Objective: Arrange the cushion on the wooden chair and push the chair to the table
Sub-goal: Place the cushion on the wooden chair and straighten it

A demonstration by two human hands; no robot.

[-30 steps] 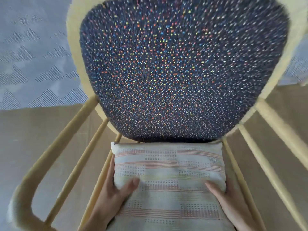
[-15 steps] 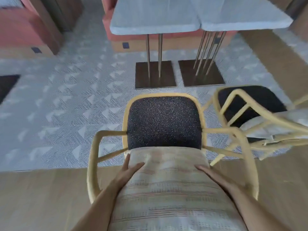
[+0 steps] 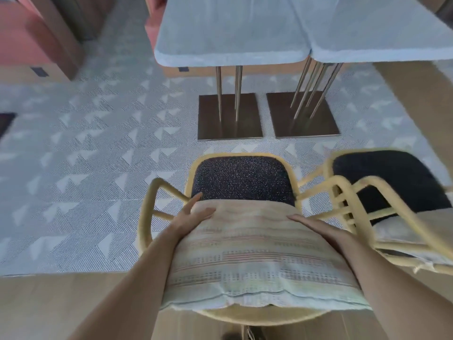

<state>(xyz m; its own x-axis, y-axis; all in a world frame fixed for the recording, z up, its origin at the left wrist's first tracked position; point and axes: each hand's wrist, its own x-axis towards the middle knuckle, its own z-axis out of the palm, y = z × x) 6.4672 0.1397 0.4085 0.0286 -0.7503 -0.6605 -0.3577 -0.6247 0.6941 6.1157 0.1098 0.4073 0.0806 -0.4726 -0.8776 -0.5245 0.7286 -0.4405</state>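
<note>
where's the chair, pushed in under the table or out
Out. The chair stands clear of the table, with patterned rug showing between them.

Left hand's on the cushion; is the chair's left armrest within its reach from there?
Probably yes: the left hand rests at the left edge of the cushion, and the left armrest curves just beside it, nothing between them.

Cushion (image 3: 257,253) hides the rear seat of the chair (image 3: 245,180).
Right hand (image 3: 318,229): fingers hidden behind the cushion edge; grip not determinable.
Second chair (image 3: 392,182): motion-blurred, cut off by the right edge.
Tables (image 3: 230,33): cut off by the top edge.
</note>
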